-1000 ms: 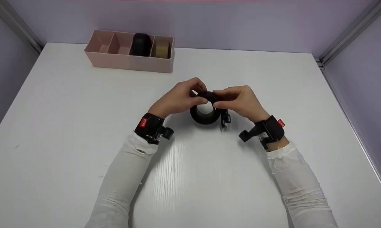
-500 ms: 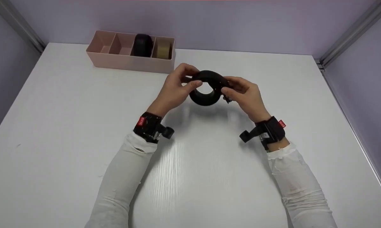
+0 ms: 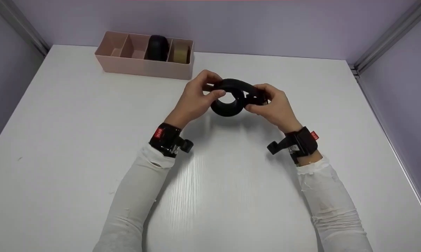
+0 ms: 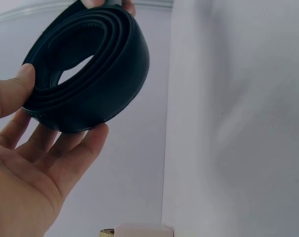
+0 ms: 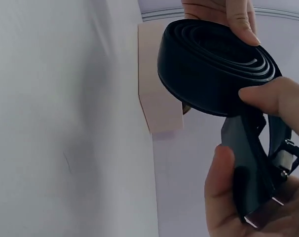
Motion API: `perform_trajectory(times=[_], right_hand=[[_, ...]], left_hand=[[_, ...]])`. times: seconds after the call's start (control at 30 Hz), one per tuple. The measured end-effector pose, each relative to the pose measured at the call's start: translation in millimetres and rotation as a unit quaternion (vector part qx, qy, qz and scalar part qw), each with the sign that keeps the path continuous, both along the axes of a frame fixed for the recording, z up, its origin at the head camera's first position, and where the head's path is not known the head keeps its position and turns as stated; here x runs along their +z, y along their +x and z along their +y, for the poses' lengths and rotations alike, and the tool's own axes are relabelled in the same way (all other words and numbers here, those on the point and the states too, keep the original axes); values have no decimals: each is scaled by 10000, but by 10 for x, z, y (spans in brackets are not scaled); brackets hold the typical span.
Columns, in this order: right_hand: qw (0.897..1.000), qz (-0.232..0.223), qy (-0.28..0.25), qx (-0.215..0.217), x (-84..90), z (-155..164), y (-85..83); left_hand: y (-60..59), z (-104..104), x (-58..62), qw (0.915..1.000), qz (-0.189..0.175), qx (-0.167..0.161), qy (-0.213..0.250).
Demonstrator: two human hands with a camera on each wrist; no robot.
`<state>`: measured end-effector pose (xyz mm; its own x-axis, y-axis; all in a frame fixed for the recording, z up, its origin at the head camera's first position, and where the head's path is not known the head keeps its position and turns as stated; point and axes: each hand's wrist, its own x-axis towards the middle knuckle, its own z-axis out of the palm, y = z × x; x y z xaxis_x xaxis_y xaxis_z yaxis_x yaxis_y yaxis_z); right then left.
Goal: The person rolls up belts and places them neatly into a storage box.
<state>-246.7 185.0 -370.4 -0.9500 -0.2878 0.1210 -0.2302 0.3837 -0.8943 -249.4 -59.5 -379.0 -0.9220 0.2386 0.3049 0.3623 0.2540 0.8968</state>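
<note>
Both hands now hold the coiled black belt (image 3: pixel 228 99) off the white table (image 3: pixel 74 140): our left hand (image 3: pixel 196 99) grips the coil, our right hand (image 3: pixel 275 106) pinches its buckle end (image 5: pixel 258 197), nearer the pink organizer box (image 3: pixel 144 66) than before.

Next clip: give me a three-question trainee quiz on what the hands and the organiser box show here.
1. True or false: the rolled black belt lies flat on the table.
2. Which hand holds the belt's buckle end? A left, B right.
3. Fill in: the pink organiser holds a black roll and a ____ roll.

Key: 1 false, the left hand and right hand hold it up between them. 2 B. 3 tan.
</note>
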Motion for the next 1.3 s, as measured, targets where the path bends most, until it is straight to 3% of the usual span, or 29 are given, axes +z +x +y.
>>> perform_trajectory(times=[0.17,0.4,0.67,0.87,0.97,1.17,1.3], right_hand=[[9995,121,238,180,-49,-59,19],[9980,-67,481,411,-79,-181,87],[9978,339,-304,479,-103,-177,79],[9853,190,-1567,647,-130,-192,68],[9827,149,-1725,662,-133,-191,60],[9830,3,-1669,766,-95,-141,40],[9878,30,-1225,956,-48,-84,27]], left_hand=[[167,42,216,9993,133,25,351],[161,111,158,9938,457,98,1004],[148,132,124,9906,511,221,1247],[133,121,81,9848,95,51,1731],[123,99,66,9834,-70,-77,1809],[67,50,18,9840,-414,-386,1692],[-6,-14,-46,9946,-307,-493,864]])
